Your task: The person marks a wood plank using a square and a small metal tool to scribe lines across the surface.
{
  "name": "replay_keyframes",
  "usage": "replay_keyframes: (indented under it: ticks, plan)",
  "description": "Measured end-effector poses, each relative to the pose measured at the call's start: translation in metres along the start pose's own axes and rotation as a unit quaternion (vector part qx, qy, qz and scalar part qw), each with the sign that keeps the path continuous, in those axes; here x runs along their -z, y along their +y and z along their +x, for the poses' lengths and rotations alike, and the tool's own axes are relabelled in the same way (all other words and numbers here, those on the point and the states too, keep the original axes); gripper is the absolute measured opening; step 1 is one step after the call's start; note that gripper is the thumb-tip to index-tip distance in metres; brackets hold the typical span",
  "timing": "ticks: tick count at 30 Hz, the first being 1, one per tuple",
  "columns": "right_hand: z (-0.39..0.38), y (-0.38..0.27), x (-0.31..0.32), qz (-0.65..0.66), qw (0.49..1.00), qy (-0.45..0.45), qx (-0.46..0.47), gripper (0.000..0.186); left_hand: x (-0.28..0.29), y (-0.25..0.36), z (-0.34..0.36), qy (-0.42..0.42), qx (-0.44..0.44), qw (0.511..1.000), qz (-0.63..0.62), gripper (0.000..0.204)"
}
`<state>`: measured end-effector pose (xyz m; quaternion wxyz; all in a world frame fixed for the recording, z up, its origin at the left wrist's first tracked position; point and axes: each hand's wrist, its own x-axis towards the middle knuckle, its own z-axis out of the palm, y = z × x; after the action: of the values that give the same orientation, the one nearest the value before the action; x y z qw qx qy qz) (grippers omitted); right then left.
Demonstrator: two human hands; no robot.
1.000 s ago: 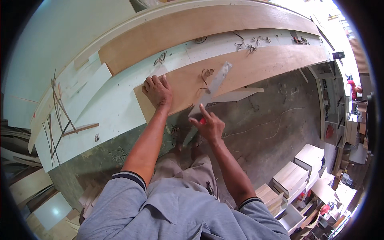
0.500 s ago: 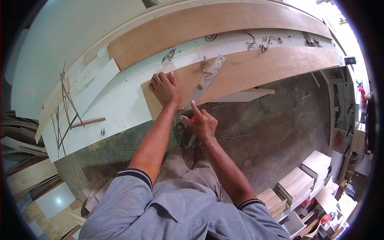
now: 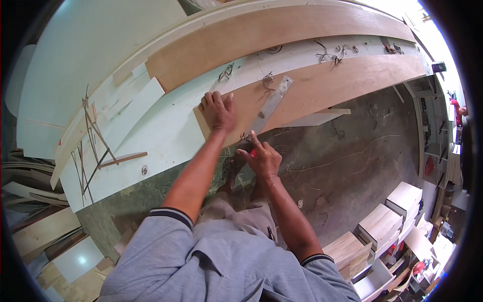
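The left hand (image 3: 220, 111) presses, fingers spread, near the left end of the board (image 3: 322, 88) on the tabletop (image 3: 161, 136); should that pressure ease, the board could slide. It looks long, tan and smooth. The grey, flat blade (image 3: 274, 100) slants across it, perhaps touching; the right hand (image 3: 263, 160) is clamped round its red handle (image 3: 254, 152).

Count: 2 hands (image 3: 220, 114) (image 3: 263, 158), centre; 1 metal blade (image 3: 270, 107), centre; 2 long brown boards (image 3: 282, 35) (image 3: 347, 80), upper half; 1 person (image 3: 459, 111) in red, right edge.
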<state>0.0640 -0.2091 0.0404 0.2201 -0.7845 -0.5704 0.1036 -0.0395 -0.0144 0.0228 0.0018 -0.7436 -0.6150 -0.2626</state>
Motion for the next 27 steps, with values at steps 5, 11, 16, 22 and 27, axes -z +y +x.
replay_keyframes:
  ticks: [5, 11, 16, 22, 27]
  plan:
    - [-0.01, -0.009, 0.0, -0.016, 1.0, -0.017, 0.017, 0.077, 0.012, -0.043, 0.002, -0.061, -0.083, 0.995, -0.013, 0.039]
    - [-0.018, -0.031, -0.013, -0.024, 1.0, 0.013, -0.003, 0.077, 0.01, -0.045, 0.001, -0.039, -0.075, 0.996, -0.008, 0.04]
    - [-0.016, -0.043, -0.017, 0.015, 1.0, -0.015, 0.008, 0.074, 0.013, -0.046, 0.001, -0.06, -0.07, 0.996, -0.001, 0.041]
    - [-0.025, -0.06, -0.024, -0.005, 1.0, -0.014, -0.004, 0.073, 0.012, -0.046, 0.001, -0.042, -0.069, 0.997, -0.012, 0.041]
    - [-0.034, -0.07, -0.033, 0.014, 1.0, 0.004, -0.005, 0.075, 0.015, -0.047, 0.002, -0.062, -0.067, 0.996, -0.008, 0.042]
